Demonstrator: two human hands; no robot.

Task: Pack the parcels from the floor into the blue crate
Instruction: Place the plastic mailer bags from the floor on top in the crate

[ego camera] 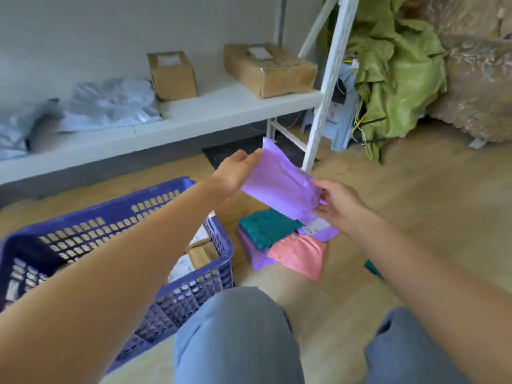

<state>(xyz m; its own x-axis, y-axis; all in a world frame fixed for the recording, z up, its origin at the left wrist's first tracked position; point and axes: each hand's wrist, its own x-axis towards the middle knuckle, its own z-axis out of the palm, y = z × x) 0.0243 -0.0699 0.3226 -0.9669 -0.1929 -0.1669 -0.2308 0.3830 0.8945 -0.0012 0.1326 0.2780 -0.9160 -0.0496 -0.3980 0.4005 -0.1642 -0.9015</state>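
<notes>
Two hands hold a purple parcel (279,181) in the air above the floor pile: the left hand (235,170) pinches its upper left edge, the right hand (338,203) its lower right corner, fingers closed on the plastic. Below lie teal (266,225) and pink (299,253) parcels, just right of the blue crate (199,284), which already contains boxes.

Blue crate (177,187) contents mostly hidden behind left forearm; shelf bags (110,106) blurred.
</notes>
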